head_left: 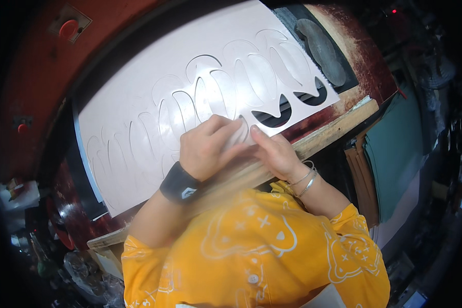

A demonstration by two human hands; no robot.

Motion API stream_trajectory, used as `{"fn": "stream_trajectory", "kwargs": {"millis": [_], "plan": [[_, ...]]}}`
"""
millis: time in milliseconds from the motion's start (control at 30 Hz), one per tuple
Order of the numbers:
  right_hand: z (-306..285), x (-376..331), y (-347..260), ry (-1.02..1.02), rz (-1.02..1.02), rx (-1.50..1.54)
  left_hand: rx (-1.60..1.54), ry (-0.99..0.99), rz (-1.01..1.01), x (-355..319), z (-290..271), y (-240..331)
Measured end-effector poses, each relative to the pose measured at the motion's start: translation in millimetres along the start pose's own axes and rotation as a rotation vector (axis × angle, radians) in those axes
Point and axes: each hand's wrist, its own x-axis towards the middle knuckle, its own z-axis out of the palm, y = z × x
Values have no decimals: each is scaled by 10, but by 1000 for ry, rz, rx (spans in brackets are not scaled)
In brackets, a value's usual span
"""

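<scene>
Markings: no legible words or numbers.
Wristband (175, 179), black, with one small white emblem (189, 193) near its lower right edge; shirt (241, 280), yellow, printed with white outline figures and small cross-shaped marks (263, 221).

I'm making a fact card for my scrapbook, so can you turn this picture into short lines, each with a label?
Main thing: pale sheet with many curved cut lines
Gaps: dark openings near its right corner
Left hand: at the sheet's near edge, fingers bent; grip unclear
Right hand: close beside it; grip unclear
Worn: black wristband left, silver bracelets right
Clothes: yellow patterned shirt
Near edge: wooden strip
Upper left: red button
</scene>
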Motion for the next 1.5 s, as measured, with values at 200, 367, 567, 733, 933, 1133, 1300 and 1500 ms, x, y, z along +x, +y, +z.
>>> {"fn": "stream_trajectory", "kwargs": {"millis": [200,367,567,733,933,1133,1300,1500], "plan": [[-18,-6,-86,96,-46,-167,-976,767,-639,103,-515,-73],[238,32,9,-112,178,-147,-51,435,-90,-178,-933,-134],[413,132,359,-145,111,132,125,118,-144,-443,-366,-59],[358,158,272,-250,-139,-390,-72,189,-129,-397,-388,-111],[493,110,158,-87,-96,-568,-581,327,-493,-372,-532,-117],[512,117,142,-88,-145,-640,-1060,617,-497,-365,-501,-128],[563,175,95,-140,-193,-613,-728,290,-597,-254,-663,-80],[641,233,86,-20,-305,-629,-71,80,-369,-231,-644,-118]]}}
